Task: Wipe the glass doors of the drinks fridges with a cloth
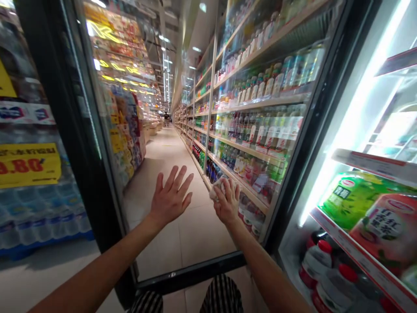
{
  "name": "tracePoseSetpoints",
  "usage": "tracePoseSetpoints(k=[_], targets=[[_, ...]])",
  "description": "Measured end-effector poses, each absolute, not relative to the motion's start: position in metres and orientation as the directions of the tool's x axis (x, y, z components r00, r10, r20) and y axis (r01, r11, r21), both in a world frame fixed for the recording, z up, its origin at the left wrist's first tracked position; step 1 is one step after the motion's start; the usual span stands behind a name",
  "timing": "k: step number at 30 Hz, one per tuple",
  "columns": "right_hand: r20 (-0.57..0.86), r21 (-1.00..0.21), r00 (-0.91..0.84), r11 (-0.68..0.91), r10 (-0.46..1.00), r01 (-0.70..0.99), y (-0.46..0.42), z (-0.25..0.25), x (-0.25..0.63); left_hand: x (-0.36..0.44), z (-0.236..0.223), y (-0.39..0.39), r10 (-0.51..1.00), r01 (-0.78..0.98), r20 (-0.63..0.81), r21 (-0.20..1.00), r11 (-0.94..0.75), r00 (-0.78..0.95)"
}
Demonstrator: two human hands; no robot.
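Observation:
A glass cooler door [192, 234] with a black frame stands swung out in front of me. My left hand [171, 195] is held up at the pane, fingers spread, with nothing in it; whether the palm touches the glass I cannot tell. To its right, my right hand [227, 202] presses a crumpled whitish cloth [217, 190] against the pane, fingers curled over it. Through the glass show a tiled aisle and shelves of bottles [260, 87].
On the right, the lit cooler holds green and red drink pouches [355, 195] on a shelf [352, 241], with red-capped bottles [317, 261] below. Packs of bottled water [42, 208] under a yellow price sign [29, 165] stand at left. My knees [221, 295] are close below the door's bottom edge.

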State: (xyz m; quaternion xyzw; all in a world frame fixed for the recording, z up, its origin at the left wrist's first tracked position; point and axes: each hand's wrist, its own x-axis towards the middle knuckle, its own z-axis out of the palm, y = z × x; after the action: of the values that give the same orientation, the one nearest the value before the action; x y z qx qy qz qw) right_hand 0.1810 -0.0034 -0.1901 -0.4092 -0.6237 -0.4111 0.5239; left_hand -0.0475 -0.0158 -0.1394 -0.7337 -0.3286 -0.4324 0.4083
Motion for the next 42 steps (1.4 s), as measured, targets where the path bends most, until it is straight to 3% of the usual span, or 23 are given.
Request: tracePoseSetpoints(k=[1,2,5,7,8,11,12,13,16,17,19,22,24,25,28,29,31,34,35,36,40,42], targets=[[0.987,0.102,-0.137,0.332,0.085,0.938,-0.003,-0.191,0.183,-0.048,-0.139,-0.016,0.131,0.835,0.902,-0.316,-0.450,0.412],[0.996,0.037,-0.063,0.321,0.070,0.946,-0.002,-0.189,0.187,-0.047,-0.139,-0.016,0.134,0.836,0.901,-0.316,-0.448,0.412],[0.925,-0.360,0.380,0.273,-0.022,0.892,0.001,-0.182,0.193,-0.047,-0.139,-0.017,0.140,0.839,0.902,-0.311,-0.446,0.409],[0.884,-0.445,0.467,0.267,-0.020,0.855,0.000,-0.184,0.187,-0.047,-0.139,-0.018,0.140,0.839,0.903,-0.309,-0.448,0.407],[0.918,-0.385,0.396,0.274,0.014,0.881,-0.002,-0.188,0.182,-0.047,-0.139,-0.018,0.139,0.838,0.903,-0.309,-0.449,0.408],[0.985,0.020,-0.080,0.360,0.152,0.933,-0.007,-0.203,0.181,-0.047,-0.139,-0.017,0.139,0.838,0.903,-0.309,-0.449,0.407],[0.973,0.093,-0.163,0.376,0.160,0.922,-0.007,-0.205,0.187,-0.047,-0.139,-0.017,0.142,0.839,0.903,-0.308,-0.449,0.407],[0.980,0.078,-0.138,0.366,0.142,0.927,-0.007,-0.204,0.194,-0.047,-0.139,-0.016,0.146,0.840,0.902,-0.307,-0.448,0.407],[0.946,-0.306,0.323,0.286,-0.011,0.908,-0.003,-0.192,0.211,-0.047,-0.140,-0.016,0.143,0.841,0.902,-0.310,-0.444,0.408],[0.914,-0.377,0.404,0.285,-0.042,0.881,-0.002,-0.188,0.210,-0.047,-0.140,-0.016,0.138,0.841,0.902,-0.312,-0.442,0.408],[0.936,-0.328,0.352,0.310,-0.023,0.893,-0.002,-0.186,0.200,-0.047,-0.140,-0.016,0.129,0.842,0.904,-0.316,-0.437,0.407],[0.989,0.042,-0.093,0.393,0.112,0.918,-0.003,-0.191,0.189,-0.047,-0.139,-0.017,0.128,0.844,0.904,-0.319,-0.431,0.407],[0.975,0.132,-0.191,0.390,0.115,0.911,-0.002,-0.190,0.197,-0.047,-0.139,-0.017,0.136,0.843,0.901,-0.320,-0.433,0.411],[0.991,0.072,-0.106,0.356,0.078,0.932,0.000,-0.186,0.204,-0.047,-0.139,-0.017,0.138,0.842,0.900,-0.320,-0.433,0.413],[0.942,-0.285,0.321,0.278,-0.095,0.917,0.005,-0.169,0.217,-0.046,-0.139,-0.018,0.137,0.844,0.901,-0.321,-0.430,0.412],[0.921,-0.332,0.373,0.277,-0.111,0.902,0.005,-0.165,0.214,-0.046,-0.139,-0.018,0.135,0.844,0.902,-0.319,-0.430,0.410],[0.955,-0.254,0.287,0.292,-0.073,0.922,0.002,-0.163,0.203,-0.046,-0.140,-0.017,0.131,0.843,0.906,-0.312,-0.438,0.403],[0.993,0.078,-0.102,0.358,0.050,0.930,-0.003,-0.167,0.196,-0.047,-0.140,-0.016,0.128,0.840,0.909,-0.303,-0.451,0.397],[0.985,0.130,-0.162,0.368,0.057,0.921,-0.003,-0.167,0.199,-0.047,-0.140,-0.016,0.128,0.839,0.908,-0.304,-0.452,0.398],[0.991,0.108,-0.131,0.358,0.041,0.927,-0.003,-0.166,0.205,-0.047,-0.140,-0.016,0.128,0.838,0.907,-0.308,-0.450,0.402],[0.946,-0.275,0.311,0.287,-0.090,0.918,0.000,-0.160,0.222,-0.047,-0.140,-0.016,0.128,0.843,0.902,-0.324,-0.429,0.412],[0.968,-0.224,0.248,0.296,-0.044,0.929,-0.001,-0.166,0.215,-0.046,-0.140,-0.016,0.128,0.844,0.904,-0.319,-0.431,0.407]])
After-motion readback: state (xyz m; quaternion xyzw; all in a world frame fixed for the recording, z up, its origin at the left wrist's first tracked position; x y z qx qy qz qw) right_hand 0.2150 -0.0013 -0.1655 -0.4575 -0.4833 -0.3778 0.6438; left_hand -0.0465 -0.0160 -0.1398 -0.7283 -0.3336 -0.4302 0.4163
